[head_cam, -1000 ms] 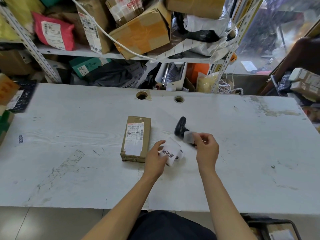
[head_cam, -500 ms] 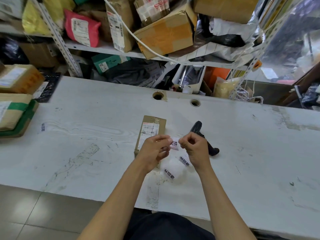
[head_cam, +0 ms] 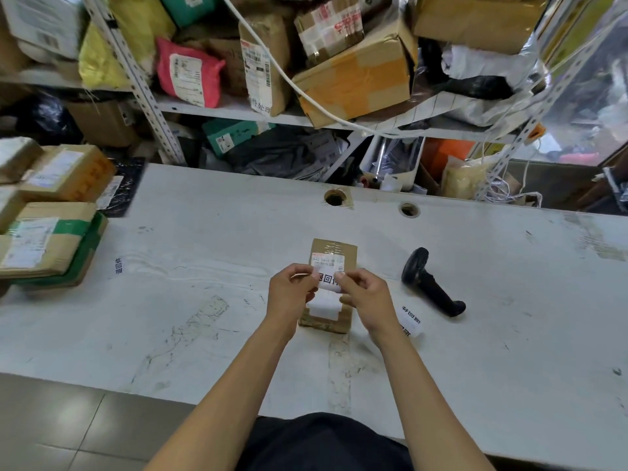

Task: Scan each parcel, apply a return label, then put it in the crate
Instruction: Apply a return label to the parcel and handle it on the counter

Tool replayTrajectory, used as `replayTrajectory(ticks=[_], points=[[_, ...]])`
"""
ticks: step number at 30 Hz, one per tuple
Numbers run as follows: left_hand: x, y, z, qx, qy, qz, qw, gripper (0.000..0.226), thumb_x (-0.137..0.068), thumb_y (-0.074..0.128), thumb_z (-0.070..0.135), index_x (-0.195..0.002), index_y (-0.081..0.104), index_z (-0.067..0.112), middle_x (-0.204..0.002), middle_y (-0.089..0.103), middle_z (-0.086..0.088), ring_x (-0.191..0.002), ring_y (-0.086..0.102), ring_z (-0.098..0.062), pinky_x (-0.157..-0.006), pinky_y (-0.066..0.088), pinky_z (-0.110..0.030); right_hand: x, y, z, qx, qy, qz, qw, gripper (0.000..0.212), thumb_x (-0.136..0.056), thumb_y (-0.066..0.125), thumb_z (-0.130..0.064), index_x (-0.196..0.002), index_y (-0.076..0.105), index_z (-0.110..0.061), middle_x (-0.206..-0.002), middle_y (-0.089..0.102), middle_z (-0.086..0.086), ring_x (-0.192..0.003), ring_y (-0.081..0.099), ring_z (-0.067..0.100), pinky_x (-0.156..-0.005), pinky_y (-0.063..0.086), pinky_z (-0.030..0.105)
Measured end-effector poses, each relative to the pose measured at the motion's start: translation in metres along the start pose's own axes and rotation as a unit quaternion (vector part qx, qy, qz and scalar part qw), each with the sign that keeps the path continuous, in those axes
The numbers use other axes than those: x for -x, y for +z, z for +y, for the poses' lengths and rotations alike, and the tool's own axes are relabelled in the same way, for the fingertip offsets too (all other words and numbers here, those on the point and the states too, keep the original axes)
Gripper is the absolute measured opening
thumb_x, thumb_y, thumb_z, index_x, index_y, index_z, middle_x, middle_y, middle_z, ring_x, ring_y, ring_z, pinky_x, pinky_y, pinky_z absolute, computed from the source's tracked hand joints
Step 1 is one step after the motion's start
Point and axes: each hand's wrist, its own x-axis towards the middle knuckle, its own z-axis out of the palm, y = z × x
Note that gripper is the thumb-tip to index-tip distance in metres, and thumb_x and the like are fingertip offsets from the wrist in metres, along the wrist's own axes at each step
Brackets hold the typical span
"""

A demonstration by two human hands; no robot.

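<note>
Both hands have moved over the small brown cardboard parcel (head_cam: 332, 285) on the white table (head_cam: 204, 300): left hand (head_cam: 293, 289) and right hand (head_cam: 363, 294) pinch a white printed return label (head_cam: 327, 279) (black characters). A black handheld scanner (head_cam: 429, 283) lies right, beside spare label strips (head_cam: 410, 323).

Both forearms are being shown bare from elbow to wrist; no sleeves are being seen on them. The left hand (head_cam: 292, 289) and right hand (head_cam: 365, 295) are being left ungloved, fingers (head_cam: 343, 278) uncovered. A dark garment (head_cam: 323, 443), black or near it, is being worn on the body below.
</note>
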Motion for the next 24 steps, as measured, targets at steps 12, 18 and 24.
replayTrajectory(ticks=[12,18,24], points=[[-0.012,-0.01,-0.033,-0.325,0.067,-0.01,0.943,0.013,-0.082,0.076,0.019,-0.072,0.068,0.021,-0.076,0.07,0.007,-0.075,0.069,-0.014,-0.064,0.053,-0.026,0.007,0.019,0.026,0.204,0.073,0.112,0.97,0.007,-0.083,0.073,-0.01,-0.08,0.066,-0.008,-0.066,0.07,0.006,-0.045,0.062,0.009,-0.047,0.051,0.024],[-0.013,-0.009,-0.038,-0.423,0.123,-0.023,0.898,0.012,-0.086,0.07,0.024,-0.076,0.066,0.022,-0.078,0.07,0.005,-0.076,0.063,-0.014,-0.06,0.045,-0.025,0.006,0.029,0.044,0.283,0.063,0.132,0.948,0.022,-0.079,0.074,-0.016,-0.07,0.054,-0.015,-0.072,0.065,0.003,-0.068,0.065,0.022,-0.059,0.051,0.032],[-0.015,-0.002,-0.029,-0.589,0.158,-0.022,0.792,0.019,-0.089,0.065,0.037,-0.09,0.067,0.018,-0.088,0.07,-0.002,-0.077,0.062,-0.021,-0.061,0.046,-0.028,0.006,0.032,0.048,0.307,0.062,0.151,0.937,0.03,-0.082,0.073,-0.02,-0.068,0.047,-0.019,-0.074,0.059,-0.001,-0.066,0.055,0.014,-0.053,0.035,0.023]])
